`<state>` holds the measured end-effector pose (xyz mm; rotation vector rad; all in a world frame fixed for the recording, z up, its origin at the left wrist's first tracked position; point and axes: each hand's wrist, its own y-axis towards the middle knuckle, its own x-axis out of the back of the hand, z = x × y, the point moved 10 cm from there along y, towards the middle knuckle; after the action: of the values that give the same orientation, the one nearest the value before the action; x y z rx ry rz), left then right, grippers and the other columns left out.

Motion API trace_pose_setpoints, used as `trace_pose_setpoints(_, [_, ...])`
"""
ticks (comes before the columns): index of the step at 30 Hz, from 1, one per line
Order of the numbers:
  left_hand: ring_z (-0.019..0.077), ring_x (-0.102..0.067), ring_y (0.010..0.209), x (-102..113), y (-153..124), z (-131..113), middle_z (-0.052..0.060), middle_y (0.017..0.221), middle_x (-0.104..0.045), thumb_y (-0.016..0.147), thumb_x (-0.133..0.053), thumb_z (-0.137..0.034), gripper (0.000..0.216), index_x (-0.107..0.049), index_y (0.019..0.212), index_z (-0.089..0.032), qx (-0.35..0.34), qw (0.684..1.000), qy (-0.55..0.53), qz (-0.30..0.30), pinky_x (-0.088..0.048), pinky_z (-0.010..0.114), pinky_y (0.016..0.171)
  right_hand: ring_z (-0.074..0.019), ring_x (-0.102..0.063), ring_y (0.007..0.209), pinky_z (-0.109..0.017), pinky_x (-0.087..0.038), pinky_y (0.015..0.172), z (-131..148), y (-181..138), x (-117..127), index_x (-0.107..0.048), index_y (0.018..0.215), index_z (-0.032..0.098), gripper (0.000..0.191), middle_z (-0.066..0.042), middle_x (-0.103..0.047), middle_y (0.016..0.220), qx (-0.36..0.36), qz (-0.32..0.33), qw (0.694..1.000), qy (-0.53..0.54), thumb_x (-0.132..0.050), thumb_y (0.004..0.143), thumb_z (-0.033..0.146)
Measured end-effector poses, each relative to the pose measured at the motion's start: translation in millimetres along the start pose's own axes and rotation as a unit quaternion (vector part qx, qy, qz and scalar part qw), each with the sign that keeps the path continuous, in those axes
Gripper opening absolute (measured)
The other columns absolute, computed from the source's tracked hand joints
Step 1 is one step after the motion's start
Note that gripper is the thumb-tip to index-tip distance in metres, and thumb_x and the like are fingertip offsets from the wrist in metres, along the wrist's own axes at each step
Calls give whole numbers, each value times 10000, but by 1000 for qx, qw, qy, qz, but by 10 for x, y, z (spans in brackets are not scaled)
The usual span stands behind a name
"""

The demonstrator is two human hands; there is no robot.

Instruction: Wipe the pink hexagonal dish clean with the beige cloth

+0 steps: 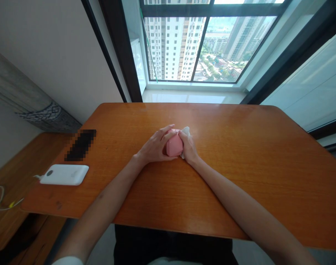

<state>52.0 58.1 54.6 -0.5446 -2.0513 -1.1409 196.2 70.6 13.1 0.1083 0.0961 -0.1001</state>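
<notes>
A small pink rounded object [174, 146] sits at the middle of the orange wooden table [239, 165]. My left hand [155, 145] curls over its left side and top, gripping it. My right hand [188, 147] presses against its right side with the fingers closed on a white cloth or tissue [185, 130], which sticks out above the fingers. Much of the pink object is hidden by both hands.
A white power bank [64, 174] with a cable lies at the table's left front. A blurred-out dark item [80, 144] lies behind it. A lower wooden surface [10, 191] adjoins on the left. A large window [201, 44] is beyond the table's far edge.
</notes>
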Motion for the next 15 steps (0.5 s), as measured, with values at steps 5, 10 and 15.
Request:
trace_pose_setpoints(5, [419, -548, 1567, 82, 56, -55, 209, 1688, -506, 781, -972, -589, 1047, -457, 1635, -270, 10, 998, -59, -32, -505, 606, 1293, -163, -481, 668, -293, -394, 585, -2, -16, 38, -628, 767, 232, 544, 9, -569, 700, 3, -11, 1000, -8, -629, 950, 744])
trace_pose_setpoints(10, [363, -729, 1296, 24, 39, 153, 150, 1512, -663, 748, -961, -596, 981, -524, 1555, -249, 141, 978, -148, -43, -613, 520, 1137, -168, -503, 680, -294, -415, 598, -14, -17, 34, -635, 802, 235, 533, 13, -582, 710, -1, -16, 1000, -11, -652, 933, 752])
trace_pose_setpoints(15, [357, -744, 1243, -128, -44, 288, 171, 1564, -628, 826, -883, -656, 1002, -447, 1627, -240, 204, 960, -190, -24, -632, 527, 1081, -156, -490, 681, -288, -430, 614, 29, -11, 29, -617, 790, 234, 504, 25, -557, 704, -2, -27, 1000, 1, -670, 924, 716])
